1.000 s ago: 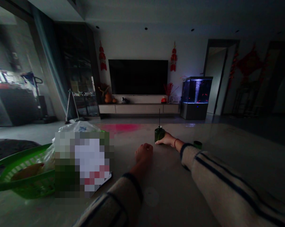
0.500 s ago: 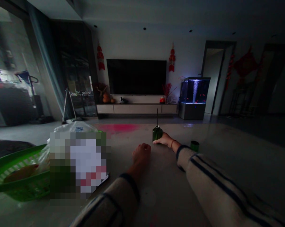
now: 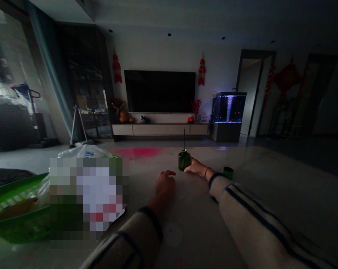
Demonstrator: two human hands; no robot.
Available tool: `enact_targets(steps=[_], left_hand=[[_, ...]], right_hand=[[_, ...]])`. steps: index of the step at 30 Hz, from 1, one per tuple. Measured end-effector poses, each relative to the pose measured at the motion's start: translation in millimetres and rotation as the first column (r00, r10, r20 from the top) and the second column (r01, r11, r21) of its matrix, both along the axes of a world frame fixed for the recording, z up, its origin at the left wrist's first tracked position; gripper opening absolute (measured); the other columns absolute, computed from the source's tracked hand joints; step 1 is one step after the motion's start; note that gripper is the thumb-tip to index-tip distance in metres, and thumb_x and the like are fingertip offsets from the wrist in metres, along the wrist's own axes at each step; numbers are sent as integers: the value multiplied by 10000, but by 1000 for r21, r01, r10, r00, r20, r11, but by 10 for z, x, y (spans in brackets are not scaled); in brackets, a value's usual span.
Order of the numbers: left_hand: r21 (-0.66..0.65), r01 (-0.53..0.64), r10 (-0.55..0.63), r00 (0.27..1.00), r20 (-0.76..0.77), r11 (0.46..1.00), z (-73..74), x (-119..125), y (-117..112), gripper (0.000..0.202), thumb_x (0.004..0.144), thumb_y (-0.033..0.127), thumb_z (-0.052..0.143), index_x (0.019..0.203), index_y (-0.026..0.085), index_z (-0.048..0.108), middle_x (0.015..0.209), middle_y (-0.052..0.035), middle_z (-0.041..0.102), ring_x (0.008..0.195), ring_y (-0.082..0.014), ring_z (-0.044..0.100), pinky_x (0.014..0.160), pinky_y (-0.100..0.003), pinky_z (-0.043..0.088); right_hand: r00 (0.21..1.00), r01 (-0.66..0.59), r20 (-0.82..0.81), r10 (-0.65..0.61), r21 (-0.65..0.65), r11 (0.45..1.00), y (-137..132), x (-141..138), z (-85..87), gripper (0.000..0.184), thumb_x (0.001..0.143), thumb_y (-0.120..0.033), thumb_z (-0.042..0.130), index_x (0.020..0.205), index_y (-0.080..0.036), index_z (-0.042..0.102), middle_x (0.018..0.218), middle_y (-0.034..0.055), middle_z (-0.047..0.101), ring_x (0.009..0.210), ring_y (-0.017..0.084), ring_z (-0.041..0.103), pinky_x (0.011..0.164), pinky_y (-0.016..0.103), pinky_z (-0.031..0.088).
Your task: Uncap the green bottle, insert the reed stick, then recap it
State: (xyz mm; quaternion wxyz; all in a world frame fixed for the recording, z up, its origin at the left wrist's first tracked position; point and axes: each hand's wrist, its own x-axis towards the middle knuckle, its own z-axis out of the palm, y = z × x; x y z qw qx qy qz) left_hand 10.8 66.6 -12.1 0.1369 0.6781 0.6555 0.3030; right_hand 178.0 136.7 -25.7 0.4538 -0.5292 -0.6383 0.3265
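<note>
A small dark green glass bottle (image 3: 184, 160) stands upright on the table, with a thin dark stick (image 3: 184, 139) rising from its neck and something small and white at the mouth. My right hand (image 3: 197, 166) is at the bottle's right side, its thumb near the lower right edge and its other fingers partly hidden behind the glass; the grip looks loosened. To the left and nearer to me, my left hand (image 3: 165, 182) rests low over the table, fingers partly stretched out and holding nothing. A short green cylinder (image 3: 228, 172), like a cup or cap, stands beyond my right forearm.
On the left of the glossy table (image 3: 202, 216) sits a green plastic basket (image 3: 25, 228) with a clear plastic bag (image 3: 85, 151) and a blurred-out white item beside it. Farther off are a television (image 3: 160, 91), a low cabinet (image 3: 160, 129) and a lit fish tank (image 3: 229, 108).
My right hand has shifted right relative to the bottle, which stays in place. My left hand's curled fingers have opened outward. The whole view has shifted slightly.
</note>
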Motion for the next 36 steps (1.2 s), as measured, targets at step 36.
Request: enact_targets(steps=[36], left_hand=[[15,7,-7,1000,6,1000,-10,13,-4,240,740,218,427,934,222,567,1047,-43,589,931,-177,558,782,-283,388]], right_hand=[[985,-147,85,151,-47,988,-40,45,16,765,390,-199,761,1077,-179,423,964,37,539,869,168,523,762,283,422]])
